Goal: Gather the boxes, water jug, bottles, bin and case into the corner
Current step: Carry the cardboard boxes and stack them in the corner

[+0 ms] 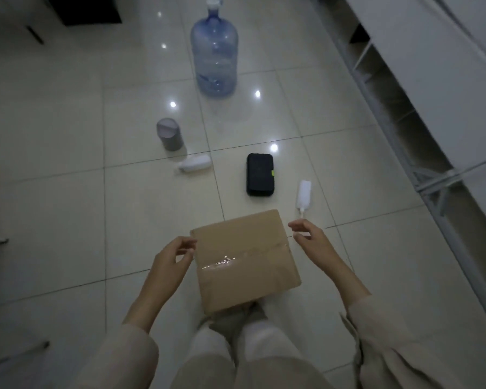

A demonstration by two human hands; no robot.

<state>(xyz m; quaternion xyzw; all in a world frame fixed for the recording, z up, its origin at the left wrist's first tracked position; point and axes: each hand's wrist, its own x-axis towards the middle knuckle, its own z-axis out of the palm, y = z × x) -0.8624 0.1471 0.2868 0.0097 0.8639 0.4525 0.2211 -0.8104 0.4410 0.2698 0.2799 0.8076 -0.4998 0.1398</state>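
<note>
Head view: cardboard box [246,259] possibly hides the feet.

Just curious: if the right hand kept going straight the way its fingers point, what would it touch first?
Probably the taped brown cardboard box: the right hand points leftward at its near edge, though height is unclear.

No text, label, brand or number can be read anywhere. The cardboard box [246,259] shows only clear tape (plain and shiny), with no print.
</note>
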